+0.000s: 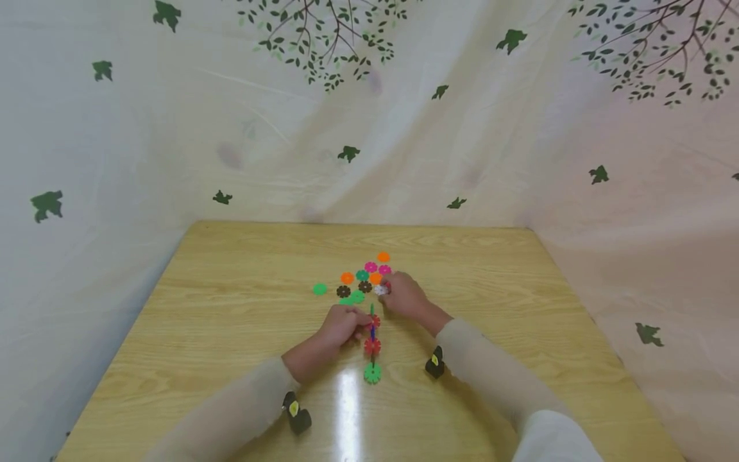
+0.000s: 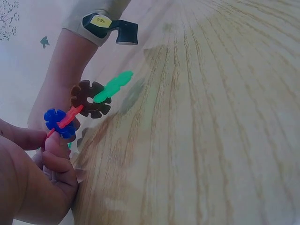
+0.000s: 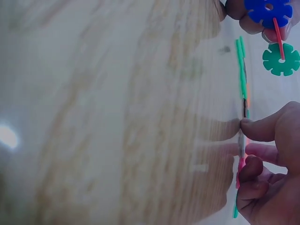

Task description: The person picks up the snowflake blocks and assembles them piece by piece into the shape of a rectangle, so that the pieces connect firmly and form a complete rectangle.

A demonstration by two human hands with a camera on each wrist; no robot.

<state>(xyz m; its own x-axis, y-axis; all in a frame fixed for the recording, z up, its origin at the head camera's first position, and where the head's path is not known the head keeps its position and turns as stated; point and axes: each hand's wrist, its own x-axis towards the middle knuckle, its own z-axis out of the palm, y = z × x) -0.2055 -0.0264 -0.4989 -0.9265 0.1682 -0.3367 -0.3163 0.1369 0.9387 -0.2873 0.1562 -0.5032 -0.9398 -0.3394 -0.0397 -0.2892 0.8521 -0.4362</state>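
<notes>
Head view: the left hand (image 1: 343, 325) is narrow, its thumb and fingers pinching a red disc (image 1: 376, 321) near the far end of a chain (image 1: 372, 346) of slotted discs. From the near end, the chain runs green, brown, red, blue, red, green. The left wrist view shows it held clear of the table (image 1: 491, 276).

The right hand (image 1: 405, 295) is also narrow: thumb and index finger pinch a white disc (image 1: 380, 290) at the near right edge of a group of loose discs (image 1: 362, 275). The right wrist view shows the remaining fingers curled, and the loose discs edge-on, flat on the table. The group includes orange, pink, brown and green pieces and lies just beyond the chain.

A black device (image 1: 435, 362) is fitted at the right wrist. Its yellow label (image 2: 101, 20) bears small marks, too blurred to read. A similar unit (image 1: 297, 412) is fitted at the left wrist.
</notes>
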